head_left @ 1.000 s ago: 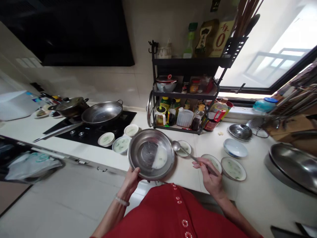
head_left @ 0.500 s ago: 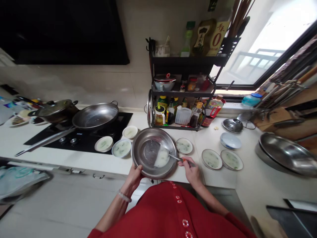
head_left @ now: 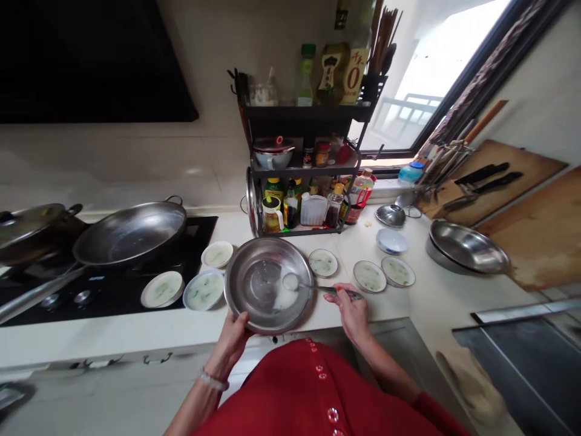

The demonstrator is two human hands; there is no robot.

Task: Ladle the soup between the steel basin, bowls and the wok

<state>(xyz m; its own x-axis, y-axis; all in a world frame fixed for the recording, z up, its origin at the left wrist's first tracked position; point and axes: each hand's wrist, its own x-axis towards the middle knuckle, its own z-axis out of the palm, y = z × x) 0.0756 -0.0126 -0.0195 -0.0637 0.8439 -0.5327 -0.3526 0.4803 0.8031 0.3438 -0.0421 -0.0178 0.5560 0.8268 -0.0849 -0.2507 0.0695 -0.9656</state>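
A wide, shallow stainless-steel basin point(head_left: 267, 284) is seen at the front edge of the white counter point(head_left: 181, 330), tipped slightly, with a small pool of pale, milky liquid point(head_left: 285, 298) gathered low on its right side. Its near rim is gripped by the left hand point(head_left: 232, 334), the thumb laid over the edge and the fingers curled beneath. A metal ladle point(head_left: 318, 287) is pinched at the handle end by the fingers of the right hand point(head_left: 351, 310), and its bowl is held just above the liquid, inside the basin. Small dishes of pale green-flecked liquid point(head_left: 205, 289) are ranged on the counter on both sides of the basin.
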